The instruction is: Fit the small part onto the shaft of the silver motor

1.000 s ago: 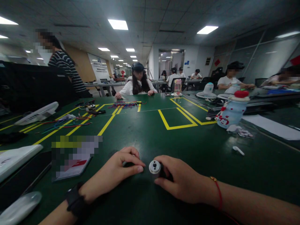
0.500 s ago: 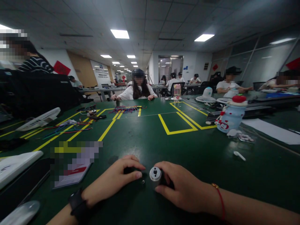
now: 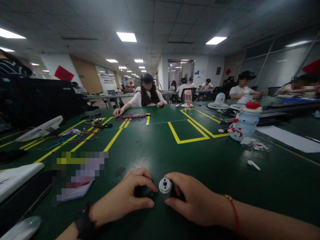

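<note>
Now the right hand (image 3: 191,198) grips a metal cylinder (image 3: 165,188) beside the finger-parted left hand (image 3: 126,193).

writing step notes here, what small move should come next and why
Probably pinch the left hand gently shut: a tiny piece shows between its parted thumb and forefinger, while the right hand holds the metal cylinder.
</note>
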`<act>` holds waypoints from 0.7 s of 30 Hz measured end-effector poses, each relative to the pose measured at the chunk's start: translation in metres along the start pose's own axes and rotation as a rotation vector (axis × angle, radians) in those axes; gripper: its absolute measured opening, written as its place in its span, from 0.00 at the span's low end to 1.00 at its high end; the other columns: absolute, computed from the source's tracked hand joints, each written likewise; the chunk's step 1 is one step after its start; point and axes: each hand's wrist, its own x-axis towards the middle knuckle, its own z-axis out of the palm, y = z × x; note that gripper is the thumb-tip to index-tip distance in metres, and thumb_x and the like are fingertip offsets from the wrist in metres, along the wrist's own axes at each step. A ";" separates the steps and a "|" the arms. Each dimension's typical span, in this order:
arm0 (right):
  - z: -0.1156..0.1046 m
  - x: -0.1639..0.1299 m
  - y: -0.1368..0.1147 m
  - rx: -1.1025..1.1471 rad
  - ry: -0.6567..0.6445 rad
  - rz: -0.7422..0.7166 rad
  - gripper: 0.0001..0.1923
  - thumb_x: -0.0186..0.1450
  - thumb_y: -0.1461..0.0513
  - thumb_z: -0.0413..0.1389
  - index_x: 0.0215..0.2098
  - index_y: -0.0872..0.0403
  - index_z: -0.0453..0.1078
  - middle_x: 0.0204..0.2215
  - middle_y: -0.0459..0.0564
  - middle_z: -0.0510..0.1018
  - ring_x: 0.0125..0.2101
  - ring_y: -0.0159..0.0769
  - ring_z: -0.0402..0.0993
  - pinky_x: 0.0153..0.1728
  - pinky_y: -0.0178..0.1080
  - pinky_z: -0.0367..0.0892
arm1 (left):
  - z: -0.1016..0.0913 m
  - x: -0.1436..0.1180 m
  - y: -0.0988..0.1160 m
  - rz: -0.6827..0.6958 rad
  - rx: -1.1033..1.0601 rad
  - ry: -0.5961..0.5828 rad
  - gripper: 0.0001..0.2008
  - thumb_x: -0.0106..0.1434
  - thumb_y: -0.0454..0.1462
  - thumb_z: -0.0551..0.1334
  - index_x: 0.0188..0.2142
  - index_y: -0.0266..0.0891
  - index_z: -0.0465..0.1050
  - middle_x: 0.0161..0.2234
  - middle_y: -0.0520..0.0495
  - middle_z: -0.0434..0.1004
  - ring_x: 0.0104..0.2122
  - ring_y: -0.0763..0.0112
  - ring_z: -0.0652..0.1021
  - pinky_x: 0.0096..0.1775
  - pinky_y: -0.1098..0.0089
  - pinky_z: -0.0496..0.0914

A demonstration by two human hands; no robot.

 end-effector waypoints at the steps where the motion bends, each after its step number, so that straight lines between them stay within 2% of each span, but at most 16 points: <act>1: 0.000 0.000 0.000 0.004 -0.001 -0.004 0.18 0.60 0.63 0.59 0.48 0.53 0.65 0.38 0.48 0.74 0.33 0.34 0.66 0.33 0.37 0.61 | 0.004 0.001 0.004 0.013 -0.022 -0.003 0.06 0.59 0.41 0.67 0.37 0.47 0.78 0.43 0.50 0.73 0.46 0.63 0.72 0.49 0.63 0.63; 2: 0.000 0.000 0.000 0.005 -0.001 -0.004 0.17 0.60 0.63 0.59 0.48 0.53 0.65 0.38 0.48 0.73 0.33 0.34 0.66 0.33 0.37 0.61 | 0.006 0.002 0.008 0.023 -0.048 0.006 0.04 0.61 0.40 0.65 0.35 0.46 0.78 0.41 0.50 0.74 0.44 0.64 0.73 0.48 0.64 0.64; 4: 0.000 0.000 -0.001 0.003 0.001 0.002 0.17 0.60 0.63 0.59 0.47 0.54 0.66 0.38 0.48 0.73 0.32 0.34 0.66 0.33 0.36 0.61 | 0.008 0.004 0.012 0.030 -0.100 0.072 0.05 0.63 0.38 0.63 0.34 0.44 0.79 0.38 0.50 0.75 0.40 0.66 0.74 0.44 0.66 0.66; 7: 0.000 0.001 -0.001 -0.005 -0.001 0.001 0.17 0.61 0.63 0.59 0.48 0.54 0.65 0.38 0.49 0.73 0.32 0.34 0.66 0.33 0.36 0.61 | 0.007 0.007 0.016 0.029 -0.150 0.261 0.07 0.65 0.37 0.61 0.39 0.44 0.78 0.36 0.49 0.75 0.38 0.66 0.75 0.41 0.66 0.67; 9: 0.001 0.001 -0.001 -0.014 -0.001 -0.009 0.16 0.61 0.62 0.58 0.47 0.54 0.65 0.38 0.49 0.73 0.32 0.34 0.66 0.32 0.36 0.61 | 0.008 0.008 0.022 0.051 -0.146 0.330 0.08 0.66 0.36 0.60 0.41 0.45 0.78 0.37 0.48 0.75 0.38 0.66 0.75 0.41 0.66 0.68; 15: 0.002 0.001 0.000 -0.048 0.017 -0.024 0.16 0.61 0.62 0.58 0.47 0.54 0.65 0.36 0.48 0.73 0.30 0.33 0.65 0.31 0.36 0.60 | 0.018 0.007 0.041 0.112 -0.045 0.278 0.13 0.66 0.33 0.58 0.46 0.50 0.77 0.36 0.49 0.73 0.37 0.67 0.74 0.39 0.67 0.68; 21: 0.003 0.002 0.001 -0.070 0.014 -0.024 0.14 0.62 0.61 0.58 0.45 0.54 0.65 0.34 0.48 0.73 0.29 0.34 0.64 0.30 0.36 0.60 | 0.019 0.008 0.042 0.120 -0.077 0.340 0.12 0.66 0.33 0.58 0.45 0.48 0.77 0.37 0.48 0.75 0.38 0.66 0.75 0.40 0.67 0.69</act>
